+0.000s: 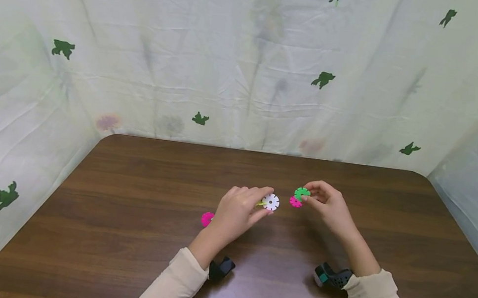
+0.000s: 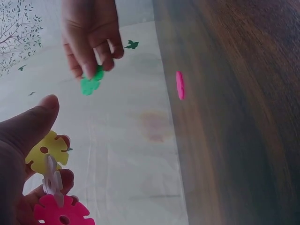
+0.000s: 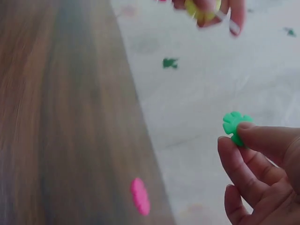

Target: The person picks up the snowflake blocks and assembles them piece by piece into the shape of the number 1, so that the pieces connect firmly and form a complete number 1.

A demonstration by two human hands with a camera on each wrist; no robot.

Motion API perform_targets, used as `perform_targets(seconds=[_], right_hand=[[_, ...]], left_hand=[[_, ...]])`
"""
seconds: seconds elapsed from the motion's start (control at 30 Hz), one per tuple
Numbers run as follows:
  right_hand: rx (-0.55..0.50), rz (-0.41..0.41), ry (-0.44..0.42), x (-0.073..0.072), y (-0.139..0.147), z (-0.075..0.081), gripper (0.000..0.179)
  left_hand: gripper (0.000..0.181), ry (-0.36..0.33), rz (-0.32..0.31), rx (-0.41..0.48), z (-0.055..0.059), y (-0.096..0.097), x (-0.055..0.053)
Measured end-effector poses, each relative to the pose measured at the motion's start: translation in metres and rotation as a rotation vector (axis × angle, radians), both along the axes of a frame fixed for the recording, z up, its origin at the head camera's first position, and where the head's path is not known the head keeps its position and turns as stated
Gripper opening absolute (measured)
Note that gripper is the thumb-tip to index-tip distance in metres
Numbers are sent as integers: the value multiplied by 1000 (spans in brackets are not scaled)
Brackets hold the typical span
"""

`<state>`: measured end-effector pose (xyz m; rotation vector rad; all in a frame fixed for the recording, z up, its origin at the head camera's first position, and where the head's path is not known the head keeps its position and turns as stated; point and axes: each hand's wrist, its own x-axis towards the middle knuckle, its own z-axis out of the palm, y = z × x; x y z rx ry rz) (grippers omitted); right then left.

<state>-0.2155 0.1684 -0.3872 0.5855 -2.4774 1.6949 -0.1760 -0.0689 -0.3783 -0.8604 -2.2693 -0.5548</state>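
Observation:
My left hand (image 1: 238,208) grips a small chain of notched plastic discs. In the left wrist view, a yellow disc (image 2: 47,152) and a pink disc (image 2: 63,213) sit on either side of a white disc (image 2: 53,180) seen edge-on. The head view shows the white disc face-on between thumb and fingertips, the yellow mostly hidden. Across a short gap, my right hand (image 1: 332,210) pinches a green notched disc (image 3: 234,124) between thumb and index finger, the other fingers loosely bent. A separate pink disc (image 3: 140,196) lies on the table, partly overlapped by the green one in the head view.
The brown wooden table (image 1: 120,244) extends around both hands. A pale curtain (image 1: 231,68) printed with green birds hangs along its far edge and sides. Dark camera mounts (image 1: 333,276) are strapped at both wrists, below the beige sleeves.

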Motion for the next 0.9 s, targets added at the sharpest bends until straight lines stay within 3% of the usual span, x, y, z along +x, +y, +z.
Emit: perform_targets(seconds=[0.17,0.53,0.9], right_hand=[[-57,74,43,9,-9,11,19],[-109,176,27,22,-21,20,11],[-111,189,92,26,-25,21,12]], left_hand=[[41,-16,-13,13,1,0,0],[39,-31,-29,14,3,1,2],[39,-103,-98,18,4,2,2]])
